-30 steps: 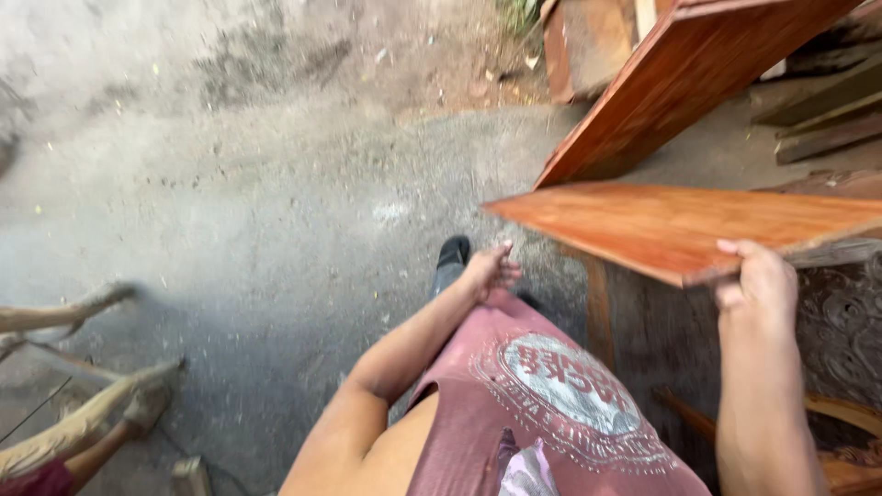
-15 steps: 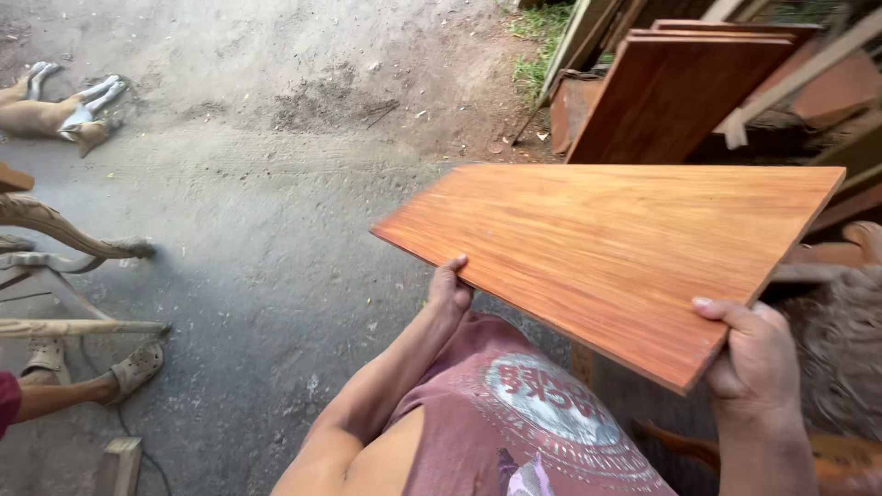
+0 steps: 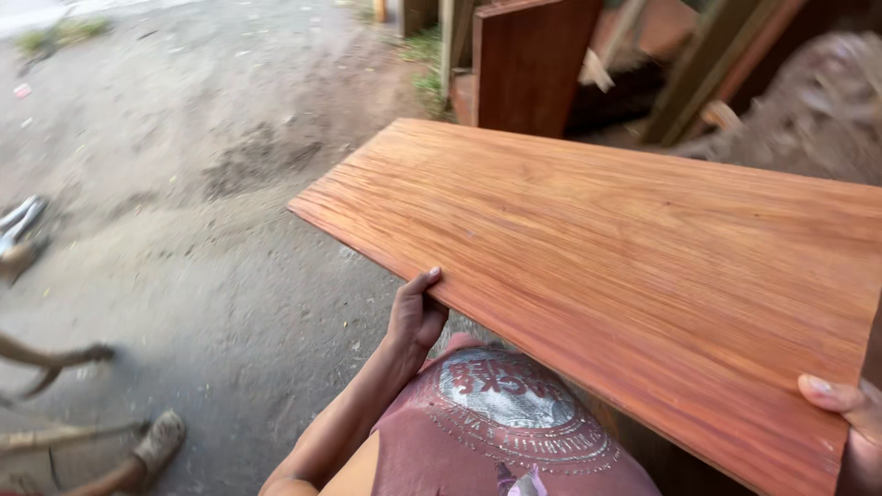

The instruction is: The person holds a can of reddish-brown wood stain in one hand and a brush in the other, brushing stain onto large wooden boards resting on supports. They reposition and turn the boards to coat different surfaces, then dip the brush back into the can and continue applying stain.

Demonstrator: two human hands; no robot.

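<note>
Bare grey dirt ground (image 3: 184,239) spread out below, rough and dusty; the left hand (image 3: 415,317) gripped the near long edge of a wide reddish wooden board (image 3: 606,276), thumb up on top and fingers tucked under; the right hand (image 3: 850,413) clamped the board's end at the lower right corner, thumb lying on the face; the board hung level in front of the chest, above a maroon printed shirt (image 3: 505,413); beyond it, a darker wooden panel (image 3: 533,64) stood upright among leaning planks; at the left edge, a sandalled foot (image 3: 158,439) rested on the ground.
</note>
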